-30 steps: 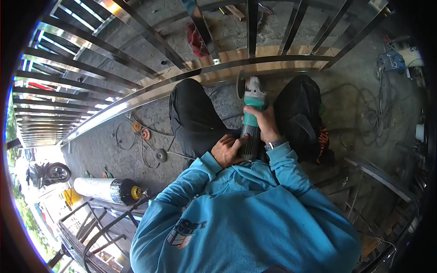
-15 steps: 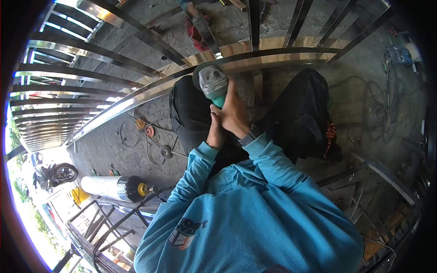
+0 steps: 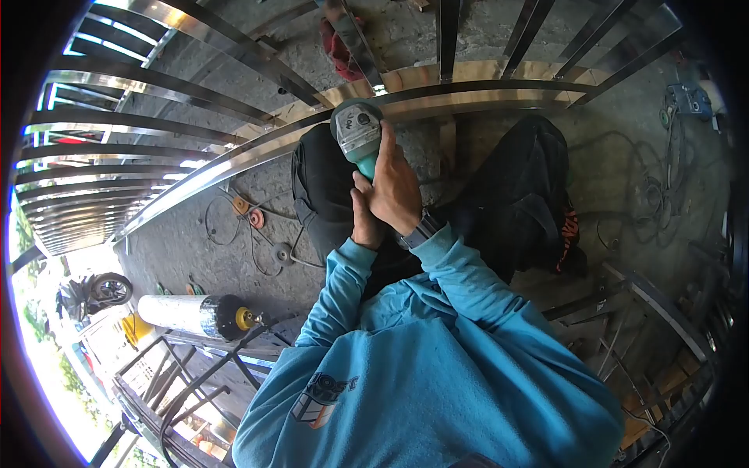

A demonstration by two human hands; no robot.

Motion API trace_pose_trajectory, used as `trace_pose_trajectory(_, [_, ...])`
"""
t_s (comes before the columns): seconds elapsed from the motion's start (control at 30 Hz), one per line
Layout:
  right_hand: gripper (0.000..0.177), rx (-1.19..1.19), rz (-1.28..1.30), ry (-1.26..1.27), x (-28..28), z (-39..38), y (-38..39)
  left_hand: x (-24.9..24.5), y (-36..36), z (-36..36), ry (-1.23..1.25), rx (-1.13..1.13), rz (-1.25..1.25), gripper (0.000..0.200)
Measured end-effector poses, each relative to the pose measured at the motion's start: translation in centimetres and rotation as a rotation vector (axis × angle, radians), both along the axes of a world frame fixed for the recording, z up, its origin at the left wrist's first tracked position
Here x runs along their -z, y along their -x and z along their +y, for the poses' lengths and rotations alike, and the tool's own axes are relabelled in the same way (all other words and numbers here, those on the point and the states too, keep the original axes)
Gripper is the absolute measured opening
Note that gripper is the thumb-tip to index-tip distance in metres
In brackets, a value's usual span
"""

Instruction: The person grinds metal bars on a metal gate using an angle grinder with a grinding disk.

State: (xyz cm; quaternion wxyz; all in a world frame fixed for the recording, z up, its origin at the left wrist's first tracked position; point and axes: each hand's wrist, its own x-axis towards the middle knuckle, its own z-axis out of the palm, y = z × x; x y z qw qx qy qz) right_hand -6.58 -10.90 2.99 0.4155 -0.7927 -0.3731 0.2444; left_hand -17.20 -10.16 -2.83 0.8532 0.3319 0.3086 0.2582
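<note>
Both of my hands hold an angle grinder [image 3: 357, 134] with a grey metal head and a green body. My right hand [image 3: 394, 183] wraps round the green body, its thumb side close to the grinder head. Lower down, my left hand [image 3: 364, 218] grips the rear part, which is mostly hidden by the hands. The grinder's disc edge lies right at the bottom rail of a shiny metal railing [image 3: 484, 95], overlapping it in this view. The bars of the railing run away from me and to the left.
A white gas cylinder [image 3: 183, 313] with a dark shoulder lies at the lower left. Loose grinding discs [image 3: 256, 218] and cables are on the floor beside my left leg. A blue machine [image 3: 688, 100] stands at the right, near coiled cable. Metal frames [image 3: 663, 304] stand behind right.
The grinder and both hands have moved slightly left and towards the railing. The view has shifted a little.
</note>
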Motion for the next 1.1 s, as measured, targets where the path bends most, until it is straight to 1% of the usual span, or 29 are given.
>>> trace_pose_trajectory(0.03, [0.101, -0.003, 0.002, 0.001, 0.0, 0.1, 0.0, 0.1, 0.0, 0.1, 0.001, -0.003, 0.002, 0.093])
trace_pose_trajectory(0.1, [0.101, 0.004, 0.020, 0.067, -0.6, 0.5, 0.0, 0.2, 0.1, 0.4, 0.125, -0.012, -0.034, 0.103])
trace_pose_trajectory(0.23, [0.101, -0.001, 0.014, 0.092, -0.9, 0.7, 0.0, -0.3, 0.0, 0.5, 0.068, -0.010, -0.031, 0.104])
trace_pose_trajectory(0.43, [0.100, 0.007, -0.011, 0.067, -1.1, 0.9, 0.0, 0.4, 0.1, 0.6, 0.158, -0.073, -0.040, 0.104])
trace_pose_trajectory(0.5, [0.100, -0.003, 0.044, 0.092, -1.5, 0.9, -0.1, 0.5, 0.1, 0.6, 0.225, -0.078, -0.065, 0.107])
trace_pose_trajectory(0.83, [0.100, 0.016, -0.003, 0.060, -0.6, 1.0, 0.0, -0.1, -0.1, 0.9, 0.218, -0.035, -0.051, 0.114])
trace_pose_trajectory(0.9, [0.099, 0.024, 0.005, 0.062, -0.5, 1.0, 0.0, 0.4, 0.1, 1.0, 0.204, -0.025, -0.069, 0.106])
trace_pose_trajectory(1.03, [0.100, 0.024, -0.003, 0.038, -0.4, 1.0, -0.1, 0.8, 0.2, 1.0, 0.245, -0.001, -0.113, 0.106])
trace_pose_trajectory(1.1, [0.100, 0.011, 0.044, 0.117, -1.1, 1.2, -0.3, -0.4, -0.2, 1.0, 0.218, -0.021, -0.045, 0.116])
